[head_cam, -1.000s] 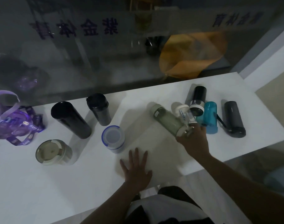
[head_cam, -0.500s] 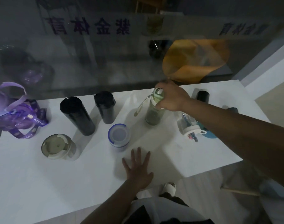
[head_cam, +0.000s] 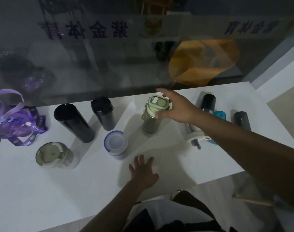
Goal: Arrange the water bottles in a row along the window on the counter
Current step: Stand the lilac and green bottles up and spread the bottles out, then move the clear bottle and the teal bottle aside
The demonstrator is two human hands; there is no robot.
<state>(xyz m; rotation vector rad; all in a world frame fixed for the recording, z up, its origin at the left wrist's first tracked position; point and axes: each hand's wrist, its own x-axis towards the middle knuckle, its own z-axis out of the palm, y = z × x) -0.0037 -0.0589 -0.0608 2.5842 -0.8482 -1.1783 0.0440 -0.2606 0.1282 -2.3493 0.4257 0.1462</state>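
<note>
The green bottle (head_cam: 151, 124) stands upright on the white counter (head_cam: 42, 190), a little short of the window (head_cam: 109, 64). My right hand (head_cam: 178, 108) reaches over from the right, thumb and fingers on either side of its lid, index finger stretched past it. My left hand (head_cam: 143, 171) lies flat on the counter with fingers spread. Upright to the left are a tall black bottle (head_cam: 74, 123), a black tumbler (head_cam: 103, 113), a blue-rimmed white bottle (head_cam: 116, 147) and a beige-lidded cup (head_cam: 51, 155).
Lying at the right under my forearm are a clear white-capped bottle (head_cam: 194, 134), a black bottle (head_cam: 208, 102), a teal bottle (head_cam: 219, 114) and a dark grey bottle (head_cam: 242, 120). A purple bottle with a strap (head_cam: 10, 121) sits at the far left.
My right hand picked the green bottle up from the lying group at the right and stood it upright nearer the window. My left hand stayed flat on the counter.
</note>
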